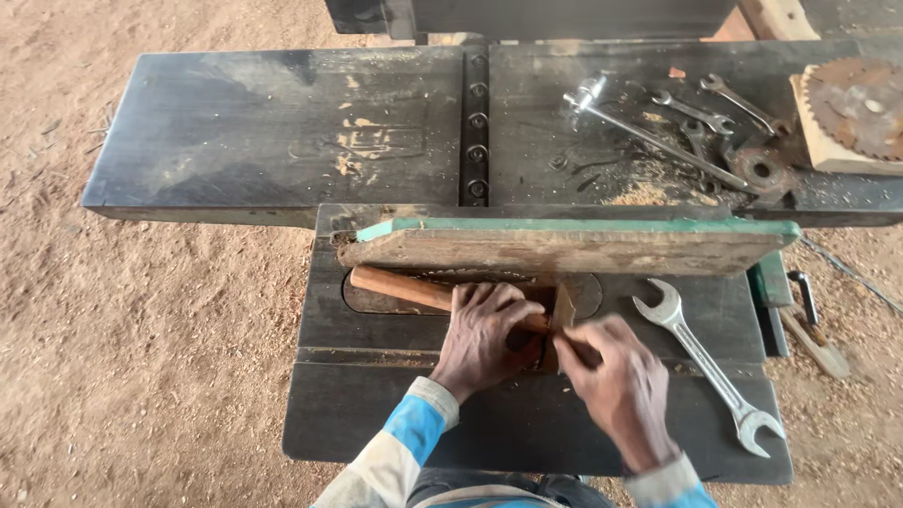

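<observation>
- My left hand [482, 331] fingers curled down over the wooden handle [400, 288]; its long axis runs far-left to near-right across the tabletop [395, 414].
- My right hand [616, 376] fingers pinch the small wood block [562, 310] at the handle's right end.
- Open-end wrench [705, 362] lies just right, untouched.

Machine table [395, 414]: dark metal, matt, dusted with sawdust. Fence board [564, 249]: rough, weathered wood with a worn green-painted top edge. Rod [400, 287] under the left hand [484, 334]: smooth reddish-brown wood. Small block [562, 310] by the right hand [616, 386]: pale bare wood. Spanner [705, 362]: bright, smooth metal (lightly scuffed). Saw blade [861, 103]: rusted metal, dull. Ground [141, 357]: loose, rough sawdust.
</observation>
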